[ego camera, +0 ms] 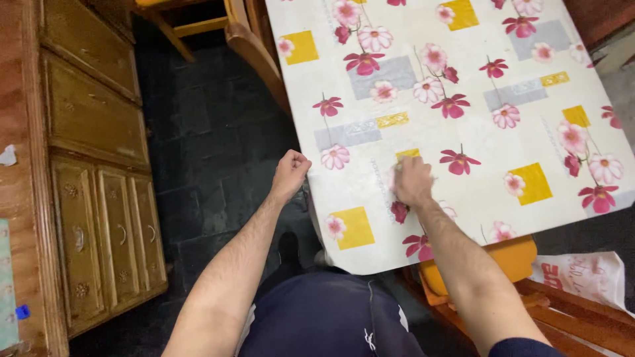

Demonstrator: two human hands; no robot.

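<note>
Your left hand (291, 173): fisted at the table edge (311, 198), bracing | right hand (413, 180): fingers pressed together on the tablecloth (476, 125) (blurred; holding anything? cannot tell), flattening it.

The tablecloth (463, 132) is cream, printed with pink and deep magenta flowers, yellow squares and pale grey rectangles. The floor (211, 152) is dark, nearly black, laid in tiles. The cabinet (99, 185) is golden-brown wood with carved ornaments on its doors. The chair (245, 39) at the far edge is reddish-brown wood. A seat cushion (509, 261) under the table is orange. The plastic bag (589, 274) is white with red print. The trousers (331, 317) are navy with a small white mark.
</note>
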